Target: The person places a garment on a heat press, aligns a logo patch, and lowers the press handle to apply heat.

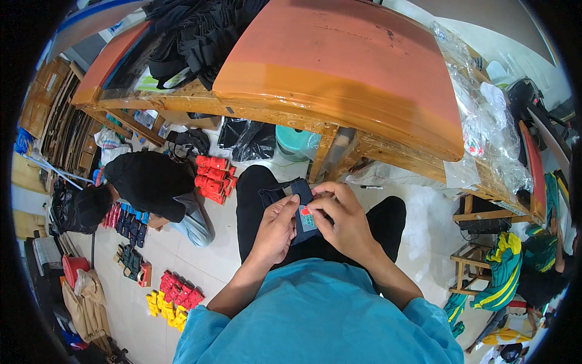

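A folded dark navy fabric strap (301, 193), with a grey patch bearing a red and teal print, is in front of me above my lap. My left hand (276, 227) pinches its left side, thumb on top of the fabric. Over its right side, my right hand (342, 217) has its thumb and fingers closed on the strap's edge beside the print. The underside of the strap and some fingertips are hidden. A loop of the fabric shows beyond my left thumb.
An orange-topped wooden table (339, 67) stands ahead, with black straps (206, 45) heaped at its left. Red bundles (213, 178), yellow bundles (167, 308) and dark green bundles (129, 261) lie on the floor at left. Another person (148, 182) crouches there. A teal bucket (296, 142) sits under the table.
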`<state>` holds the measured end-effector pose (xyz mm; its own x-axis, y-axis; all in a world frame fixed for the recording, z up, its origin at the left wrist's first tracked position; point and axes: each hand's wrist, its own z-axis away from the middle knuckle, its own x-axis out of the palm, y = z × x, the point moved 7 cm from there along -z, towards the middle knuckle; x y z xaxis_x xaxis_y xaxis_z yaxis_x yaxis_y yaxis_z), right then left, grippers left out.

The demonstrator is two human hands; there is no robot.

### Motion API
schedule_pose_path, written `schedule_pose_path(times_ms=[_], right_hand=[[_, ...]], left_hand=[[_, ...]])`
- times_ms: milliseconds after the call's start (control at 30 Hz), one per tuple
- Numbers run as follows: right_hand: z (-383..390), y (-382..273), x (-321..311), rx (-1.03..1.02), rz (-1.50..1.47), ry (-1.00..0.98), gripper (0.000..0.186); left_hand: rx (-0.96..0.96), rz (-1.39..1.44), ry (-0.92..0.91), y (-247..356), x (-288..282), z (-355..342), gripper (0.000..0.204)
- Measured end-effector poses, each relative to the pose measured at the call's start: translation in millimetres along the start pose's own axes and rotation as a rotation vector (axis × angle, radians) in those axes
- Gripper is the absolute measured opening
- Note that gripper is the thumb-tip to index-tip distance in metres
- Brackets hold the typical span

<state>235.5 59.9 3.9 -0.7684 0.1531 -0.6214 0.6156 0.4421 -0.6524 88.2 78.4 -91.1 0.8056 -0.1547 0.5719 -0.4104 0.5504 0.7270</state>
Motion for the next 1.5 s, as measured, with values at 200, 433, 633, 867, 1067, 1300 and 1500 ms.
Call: schedule_pose_path(times_ms=[200,433,633,867,1067,1300,1500], right_hand=[[40,-31,1,-0.445,0.166,-0.193,0.024],[51,-2,-20,0.06,-0.658,-0.088,0.01],[64,44,-38,0.528,-0.667,0.244,0.01],[51,53,-31,0.663,-0.833,0.282,0.02],[50,58,-26,0.644,-0.803,0.238,0.019],[53,62,-22,0.641,-0.831,0.235,0.018],[57,63,-25,0.666,-0.803,0.234,0.016]], left_hand=[[-0.057,0.087,0.01,14,11,0,0.046],[-0.022,0.05,0.001,18,2,-2,0.046],[0.043,-0.072,-0.015,24,13,6,0.046],[0.107,-0.074,-0.05,21,15,13,0.053],[0.049,-0.025,-0.015,20,14,12,0.053],[0.01,0.236,-0.091,22,10,11,0.063],[0.104,-0.021,-0.044,27,14,15,0.06]])
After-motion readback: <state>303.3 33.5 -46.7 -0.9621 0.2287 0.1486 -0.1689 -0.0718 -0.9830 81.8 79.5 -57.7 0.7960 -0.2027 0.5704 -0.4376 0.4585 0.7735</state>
